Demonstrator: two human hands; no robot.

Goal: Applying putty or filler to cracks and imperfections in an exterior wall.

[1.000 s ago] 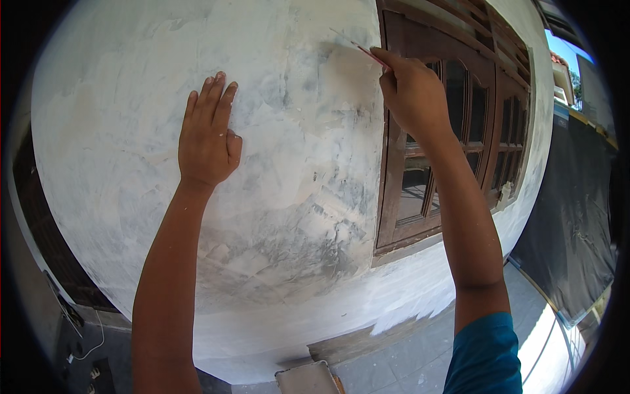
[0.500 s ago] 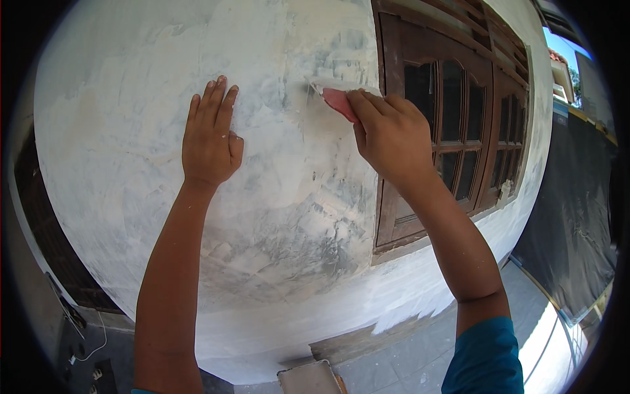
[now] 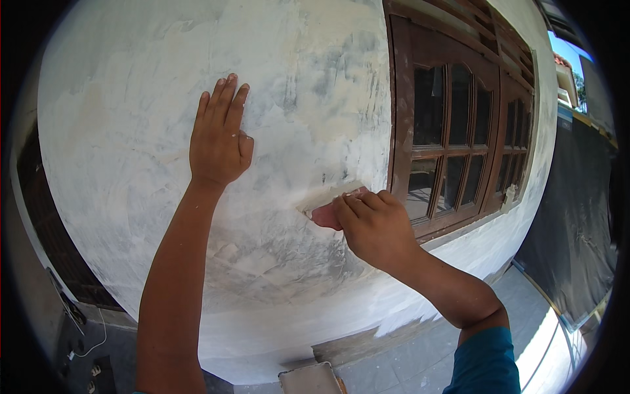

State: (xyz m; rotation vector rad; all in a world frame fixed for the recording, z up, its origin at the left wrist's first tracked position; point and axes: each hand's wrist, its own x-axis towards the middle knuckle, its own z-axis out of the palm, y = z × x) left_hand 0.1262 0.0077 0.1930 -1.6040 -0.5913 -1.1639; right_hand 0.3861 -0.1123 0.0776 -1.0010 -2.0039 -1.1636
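The left hand (image 3: 222, 148) lay against the wall (image 3: 131, 197), its fingers out straight and nearly together, the thumb folded in at the side. It made a sensible brace, well clear of the stroke. To its right and lower down, the scraper (image 3: 325, 216) was at the wall near the window's lower left corner, its pink grip pinched between the thumb and fingers of the right hand (image 3: 377, 223). A good stroke there called for the blade held at a low, constant angle, pressure even along its whole edge, and a stop short of the window frame; a tipped corner could have left a ridge.

In the room, a dark panel (image 3: 62, 223) stood at the far left, with a white cord (image 3: 104, 331) on the floor below it. The wall was patchy: white and cream smears over grey, darkest beneath the scraper. At its foot sat a pale board (image 3: 308, 381), cut off by the picture's edge. Then came the brown window (image 3: 453, 131) and, at the far right, a black sheet (image 3: 571, 217).
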